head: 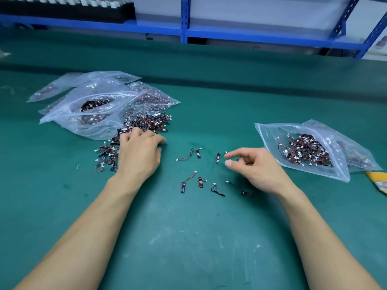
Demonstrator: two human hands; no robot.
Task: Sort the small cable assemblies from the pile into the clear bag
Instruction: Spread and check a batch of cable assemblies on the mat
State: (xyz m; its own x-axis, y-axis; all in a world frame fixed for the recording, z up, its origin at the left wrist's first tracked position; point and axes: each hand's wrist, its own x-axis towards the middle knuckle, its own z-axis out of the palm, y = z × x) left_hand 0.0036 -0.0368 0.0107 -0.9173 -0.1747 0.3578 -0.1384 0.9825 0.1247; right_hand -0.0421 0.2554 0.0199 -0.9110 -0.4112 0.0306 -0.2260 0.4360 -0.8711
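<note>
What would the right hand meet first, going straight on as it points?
Probably the lone cable assembly lying just beyond the right hand; how high the hand hovers is unclear.

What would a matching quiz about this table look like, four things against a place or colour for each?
Things: 1 left hand; 2 right hand; 3 right bag; 4 shelf frame.
Matches: a blue; b cables inside; c on the pile; d by the scattered cables.
Pairs: 1c, 2d, 3b, 4a.
</note>
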